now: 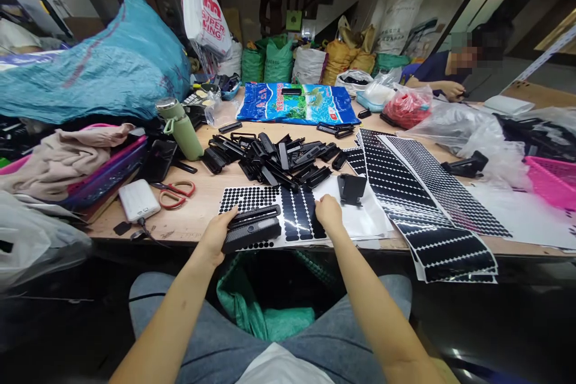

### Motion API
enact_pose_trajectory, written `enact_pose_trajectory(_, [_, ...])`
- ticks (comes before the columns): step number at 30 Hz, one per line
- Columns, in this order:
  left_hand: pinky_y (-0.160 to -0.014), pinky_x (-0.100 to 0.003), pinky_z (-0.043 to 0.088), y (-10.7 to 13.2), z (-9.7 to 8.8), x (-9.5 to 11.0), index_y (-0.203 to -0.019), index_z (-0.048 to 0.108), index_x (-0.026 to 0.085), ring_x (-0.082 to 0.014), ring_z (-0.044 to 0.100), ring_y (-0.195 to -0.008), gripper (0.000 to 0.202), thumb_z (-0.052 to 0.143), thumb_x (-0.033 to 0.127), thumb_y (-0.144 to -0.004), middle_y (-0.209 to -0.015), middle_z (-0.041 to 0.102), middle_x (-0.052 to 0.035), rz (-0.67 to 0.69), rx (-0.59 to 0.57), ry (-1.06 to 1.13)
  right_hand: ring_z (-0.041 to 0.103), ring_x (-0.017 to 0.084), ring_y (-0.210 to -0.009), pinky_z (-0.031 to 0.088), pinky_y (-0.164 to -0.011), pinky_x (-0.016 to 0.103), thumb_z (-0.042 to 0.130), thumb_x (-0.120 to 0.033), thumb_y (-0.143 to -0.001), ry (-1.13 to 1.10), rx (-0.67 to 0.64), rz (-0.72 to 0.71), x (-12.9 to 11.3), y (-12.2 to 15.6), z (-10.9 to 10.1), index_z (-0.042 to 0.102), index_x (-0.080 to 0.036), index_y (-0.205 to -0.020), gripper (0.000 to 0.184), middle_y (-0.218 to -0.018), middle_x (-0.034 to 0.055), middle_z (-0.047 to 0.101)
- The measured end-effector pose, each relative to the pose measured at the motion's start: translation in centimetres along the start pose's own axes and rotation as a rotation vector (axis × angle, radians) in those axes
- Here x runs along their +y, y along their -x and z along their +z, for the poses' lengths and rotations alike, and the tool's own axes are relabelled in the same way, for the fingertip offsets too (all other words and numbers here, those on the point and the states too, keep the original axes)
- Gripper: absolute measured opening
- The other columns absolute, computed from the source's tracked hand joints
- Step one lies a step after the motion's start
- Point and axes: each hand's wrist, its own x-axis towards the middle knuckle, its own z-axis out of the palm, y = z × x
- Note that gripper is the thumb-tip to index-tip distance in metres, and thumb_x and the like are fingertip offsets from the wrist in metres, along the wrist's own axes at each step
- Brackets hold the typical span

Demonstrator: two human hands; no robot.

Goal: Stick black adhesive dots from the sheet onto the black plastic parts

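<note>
My left hand grips a flat black plastic part at the near edge of the table. It rests on a white sheet of round black stickers. My right hand is closed in a pinch on the same sheet, at its rows of dots; whether a dot is between the fingers I cannot make out. A small upright black part stands just beyond my right hand. A heap of several black plastic parts lies behind the sheet.
More black sticker sheets fan out to the right. Red scissors, a white power bank and a green bottle lie at the left. A pink basket sits far right. A person sits at the far right end. A green bag is under the table.
</note>
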Motion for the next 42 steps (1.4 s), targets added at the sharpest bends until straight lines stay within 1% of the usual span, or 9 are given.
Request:
enact_pose_trajectory(5, [-0.045,-0.022,0.042,0.3,0.6,-0.3,-0.073,0.063,0.012,-0.0140,0.058,-0.049,0.032,0.071,0.039,-0.057,-0.059,0.064,-0.0016,0.051,-0.004,-0.052,0.054,0.029,-0.097,0.040,-0.076,0.034,0.052,-0.027,-0.077,0.090,-0.025,0.090,0.0,-1.2,0.5,0.057,-0.008,-0.096,0.028,-0.103,0.0217,0.057])
enact_pose_trajectory(14, [-0.050,-0.022,0.041,0.5,1.5,-0.1,-0.074,0.066,0.012,-0.0145,0.057,-0.057,0.038,0.071,0.044,-0.053,-0.063,0.065,-0.0022,0.123,-0.022,-0.119,0.055,0.031,-0.099,0.040,-0.076,0.036,0.053,-0.024,-0.077,0.042,-0.034,0.170,-1.0,-1.6,1.2,0.055,-0.005,-0.101,0.031,-0.107,0.0257,0.055])
enact_pose_trajectory(18, [-0.053,-0.024,0.042,0.4,1.2,-0.3,-0.077,0.066,0.012,-0.0156,0.058,-0.059,0.040,0.070,0.045,-0.056,-0.064,0.065,-0.0029,0.111,-0.036,-0.115,0.056,0.029,-0.095,0.040,-0.076,0.035,0.052,-0.018,-0.075,-0.045,-0.028,0.152,-1.4,-1.4,0.6,0.059,-0.007,-0.089,0.020,-0.098,0.0231,0.059])
enact_pose_trajectory(22, [-0.055,-0.023,0.041,0.3,0.8,-0.6,-0.077,0.065,0.013,-0.0142,0.057,-0.061,0.037,0.069,0.044,-0.058,-0.068,0.064,-0.0018,0.138,-0.073,-0.148,0.057,0.022,-0.088,0.040,-0.077,0.031,0.043,-0.026,-0.081,-0.183,0.018,0.047,-1.8,1.0,-1.3,0.058,-0.012,-0.086,0.021,-0.091,0.0138,0.062])
enact_pose_trajectory(24, [-0.057,-0.022,0.041,0.2,0.7,-0.8,-0.076,0.064,0.014,-0.0138,0.056,-0.063,0.034,0.069,0.043,-0.059,-0.068,0.063,-0.0007,0.186,-0.103,-0.188,0.057,0.017,-0.081,0.043,-0.073,0.029,0.040,-0.034,-0.082,-0.370,-0.019,0.014,-2.1,3.3,-2.4,0.056,-0.015,-0.085,0.025,-0.087,0.0087,0.062])
enact_pose_trajectory(27, [-0.060,-0.022,0.040,0.2,0.7,-1.2,-0.076,0.062,0.014,-0.0136,0.054,-0.065,0.033,0.066,0.044,-0.063,-0.070,0.060,-0.0002,0.257,-0.163,-0.256,0.054,0.014,-0.073,0.044,-0.069,0.028,0.055,-0.040,-0.070,-0.859,-0.296,0.076,-2.8,7.0,-3.2,0.056,-0.016,-0.075,0.025,-0.080,0.0046,0.059])
enact_pose_trajectory(29, [-0.061,-0.023,0.040,0.1,0.8,-1.3,-0.079,0.060,0.014,-0.0138,0.053,-0.066,0.033,0.064,0.044,-0.066,-0.072,0.060,-0.0002,0.283,-0.198,-0.292,0.052,0.013,-0.073,0.044,-0.070,0.029,0.063,-0.041,-0.063,-1.013,-0.419,0.138,-3.4,8.9,-3.1,0.055,-0.016,-0.070,0.027,-0.080,0.0028,0.056])
enact_pose_trajectory(33, [-0.060,-0.023,0.039,0.0,0.9,-1.5,-0.082,0.059,0.015,-0.0136,0.051,-0.066,0.033,0.061,0.045,-0.069,-0.072,0.058,0.0003,0.307,-0.211,-0.342,0.048,0.012,-0.070,0.043,-0.070,0.028,0.065,-0.041,-0.061,-1.026,-0.441,0.158,-4.2,10.2,-2.1,0.055,-0.017,-0.066,0.027,-0.070,-0.0007,0.051])
enact_pose_trajectory(42, [-0.064,-0.024,0.040,-0.3,0.5,-1.9,-0.081,0.059,0.015,-0.0139,0.052,-0.070,0.031,0.061,0.044,-0.069,-0.075,0.059,0.0001,0.325,-0.207,-0.345,0.046,0.011,-0.061,0.042,-0.062,0.027,0.058,-0.038,-0.066,-0.903,-0.380,0.096,-4.3,10.2,-1.0,0.053,-0.018,-0.065,0.021,-0.063,-0.0020,0.049])
